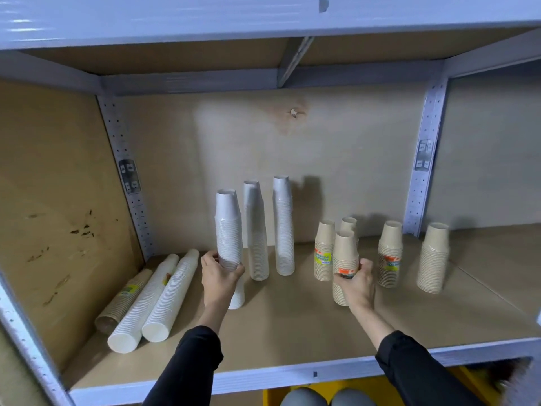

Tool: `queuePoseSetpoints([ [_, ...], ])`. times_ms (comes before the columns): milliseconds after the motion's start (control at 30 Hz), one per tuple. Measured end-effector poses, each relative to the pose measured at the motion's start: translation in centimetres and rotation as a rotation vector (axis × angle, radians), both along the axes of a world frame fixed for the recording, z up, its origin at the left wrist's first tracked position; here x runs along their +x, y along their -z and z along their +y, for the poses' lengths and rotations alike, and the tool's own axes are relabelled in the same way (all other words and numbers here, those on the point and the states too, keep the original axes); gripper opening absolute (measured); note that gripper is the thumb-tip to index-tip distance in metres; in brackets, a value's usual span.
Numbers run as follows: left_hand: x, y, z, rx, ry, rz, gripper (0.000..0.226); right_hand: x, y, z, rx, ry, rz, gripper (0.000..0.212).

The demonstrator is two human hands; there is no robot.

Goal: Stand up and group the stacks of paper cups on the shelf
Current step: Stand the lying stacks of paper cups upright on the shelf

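My left hand (221,278) grips an upright white cup stack (229,230) near its lower part. Two more white stacks (256,230) (283,225) stand behind it to the right. My right hand (355,284) holds a short beige cup stack (345,256) with an orange label, upright on the shelf board (292,323). Other beige stacks stand around it: one with a yellow label (324,250), one behind (349,224), and two to the right (390,253) (433,257). At the left lie two white stacks (146,303) (172,294) and a brown stack (124,300).
The shelf bay has a brown side panel (58,215) on the left, a back panel (292,156) and perforated metal uprights (424,159). A grey front rail (292,375) edges the board. The upper shelf (205,19) hangs overhead. Yellow bins (292,394) show below.
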State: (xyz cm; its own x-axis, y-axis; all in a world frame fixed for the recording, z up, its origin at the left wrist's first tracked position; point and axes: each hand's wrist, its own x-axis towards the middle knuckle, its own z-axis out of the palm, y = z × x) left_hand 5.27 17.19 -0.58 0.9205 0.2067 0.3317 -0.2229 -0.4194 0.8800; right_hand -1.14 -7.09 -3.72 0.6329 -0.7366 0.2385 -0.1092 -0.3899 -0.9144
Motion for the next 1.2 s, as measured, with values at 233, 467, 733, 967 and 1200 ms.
queuePoseSetpoints([
  [233,0.2,0.6,-0.1,0.001,-0.007,0.027,0.055,-0.1,1.2,-0.4,0.006,0.002,-0.013,0.062],
  [467,0.6,0.3,0.2,0.017,0.009,0.067,0.054,-0.1,1.6,-0.4,0.013,-0.001,-0.011,0.059],
  [733,0.7,0.2,0.7,0.058,0.032,0.097,0.056,-0.6,2.1,-0.2,0.001,0.003,0.03,0.05],
  [967,-0.4,0.3,1.5,0.178,0.036,0.144,0.057,-1.5,3.0,0.8,0.064,0.058,0.109,0.041],
  [1200,-2.6,1.1,3.3,0.269,-0.009,0.155,0.047,-2.6,3.5,4.6,0.059,0.009,0.173,0.041],
])
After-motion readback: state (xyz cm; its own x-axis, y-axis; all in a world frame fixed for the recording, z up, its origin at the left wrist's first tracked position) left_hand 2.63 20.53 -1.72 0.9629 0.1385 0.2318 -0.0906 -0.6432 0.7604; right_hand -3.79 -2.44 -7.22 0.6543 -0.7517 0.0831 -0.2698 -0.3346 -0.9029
